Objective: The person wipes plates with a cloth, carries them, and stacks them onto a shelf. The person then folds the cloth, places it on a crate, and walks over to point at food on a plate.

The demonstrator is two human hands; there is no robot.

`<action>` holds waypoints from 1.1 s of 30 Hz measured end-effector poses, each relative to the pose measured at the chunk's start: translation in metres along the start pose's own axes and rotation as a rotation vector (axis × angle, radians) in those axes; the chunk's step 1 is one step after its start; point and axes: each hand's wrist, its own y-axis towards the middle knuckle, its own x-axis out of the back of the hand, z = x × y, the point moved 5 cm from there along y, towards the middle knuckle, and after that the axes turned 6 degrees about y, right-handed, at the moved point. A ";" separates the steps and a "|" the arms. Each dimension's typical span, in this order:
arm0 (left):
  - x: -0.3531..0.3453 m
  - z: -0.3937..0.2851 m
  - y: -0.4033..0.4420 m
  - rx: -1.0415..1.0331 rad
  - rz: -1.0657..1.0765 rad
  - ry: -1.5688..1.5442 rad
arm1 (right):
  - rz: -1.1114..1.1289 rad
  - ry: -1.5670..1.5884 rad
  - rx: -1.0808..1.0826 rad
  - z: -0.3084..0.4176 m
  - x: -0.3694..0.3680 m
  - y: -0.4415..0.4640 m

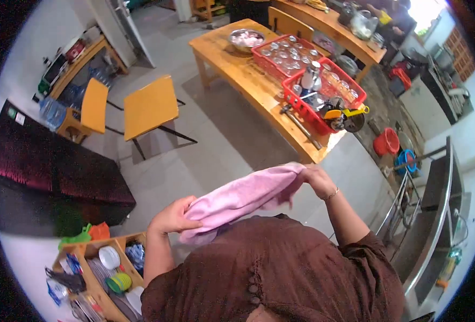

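A pink cloth (pixel 243 196) is stretched between my two hands in front of my brown shirt. My left hand (pixel 174 216) grips its lower left end, the thumb pressed on top of the fabric. At the upper right end, my right hand (pixel 319 181) pinches the other edge; a bracelet circles that wrist. The cloth hangs in folds, bunched along its length and drooping a little near my right hand. It is held in the air above the floor, apart from the table.
Ahead stands a wooden table (pixel 221 61) with red baskets (pixel 269 65) of glass jars, a hammer-like tool (pixel 302 127) and a metal bowl (pixel 246 48). Left are a wooden chair (pixel 151 107) and a dark cabinet (pixel 55 172). A metal rack (pixel 430 236) is at right, an open drawer organizer (pixel 95 249) at lower left.
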 end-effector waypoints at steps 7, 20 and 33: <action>0.015 -0.017 0.059 -0.345 -0.089 0.560 | 0.645 0.138 0.052 0.119 -0.156 -0.013; 0.080 -0.059 0.061 -0.838 0.025 0.274 | 0.219 -0.786 0.144 0.101 -0.170 0.018; 0.156 -0.092 0.092 -0.513 0.284 0.069 | 0.499 0.379 0.024 0.157 -0.084 0.002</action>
